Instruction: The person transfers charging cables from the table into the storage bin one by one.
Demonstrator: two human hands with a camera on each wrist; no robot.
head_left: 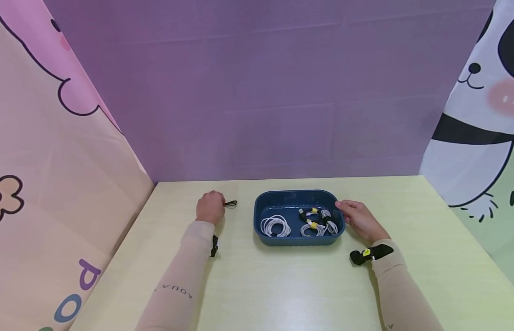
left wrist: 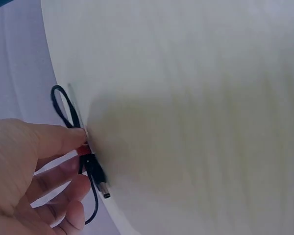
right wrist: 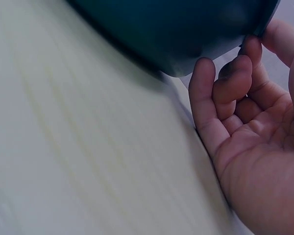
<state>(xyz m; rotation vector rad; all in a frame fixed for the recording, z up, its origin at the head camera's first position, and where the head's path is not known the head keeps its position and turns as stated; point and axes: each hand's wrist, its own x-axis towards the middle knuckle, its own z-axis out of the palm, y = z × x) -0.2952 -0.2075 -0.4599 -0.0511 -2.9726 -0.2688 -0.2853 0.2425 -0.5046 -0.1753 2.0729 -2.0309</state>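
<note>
My left hand [head_left: 210,208] is over the table, left of the blue plastic bin [head_left: 298,241]. Between thumb and fingers it pinches a folded black cable [left wrist: 97,169], with a barrel plug at one end and a bit of red at the pinch. One loop of that cable sticks out to the right of the hand in the head view. At the bin's right end, my right hand [head_left: 358,219] grips the rim, thumb at the top and fingers against the outer wall. Inside the bin lie a coiled white cable [head_left: 286,228] and, to its right, several bundled cables [head_left: 316,231] with black and yellow parts.
The bin stands on a pale wooden table [head_left: 290,285], towards its far edge. Behind it hangs a purple cloth backdrop [head_left: 257,101]. Printed cloths with cartoon figures flank the table on the left [head_left: 41,151] and right [head_left: 468,161].
</note>
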